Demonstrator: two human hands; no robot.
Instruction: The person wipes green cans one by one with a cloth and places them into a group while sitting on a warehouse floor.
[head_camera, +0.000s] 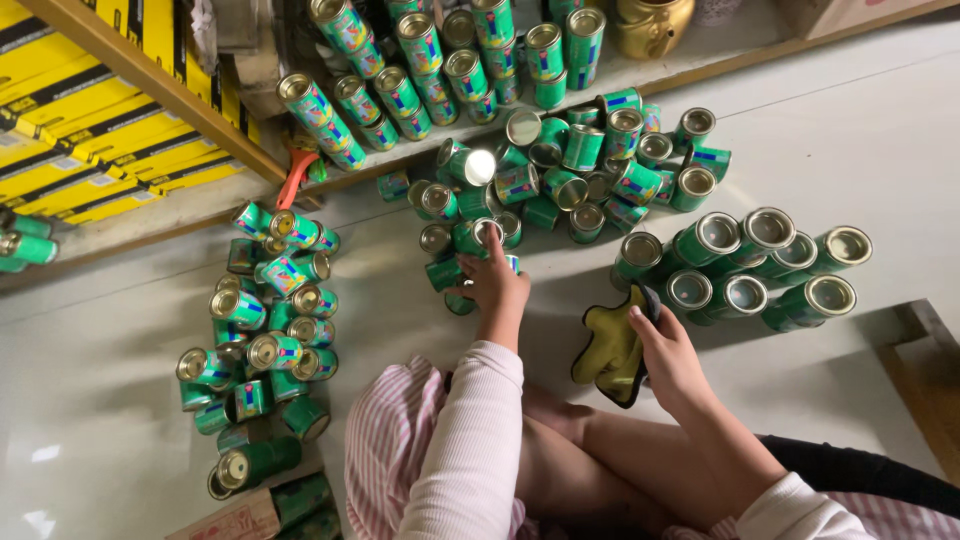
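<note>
Floor and shelf packed with little green tins

The pale glossy floor (860, 140) carries nearly everything. One bunch of small green tins (480, 215) sits right at the left hand's fingertips (492, 240), with more spread beyond them toward the shelf. A row of bigger green cans (745, 262) lies on its side just past the right hand's fingers (640, 318), next to a yellow cloth (608, 345). Another pile of tins (265, 330) is well off to the left of both hands. The low shelf (650, 62) further out holds stacked tins (430, 60) too
</note>
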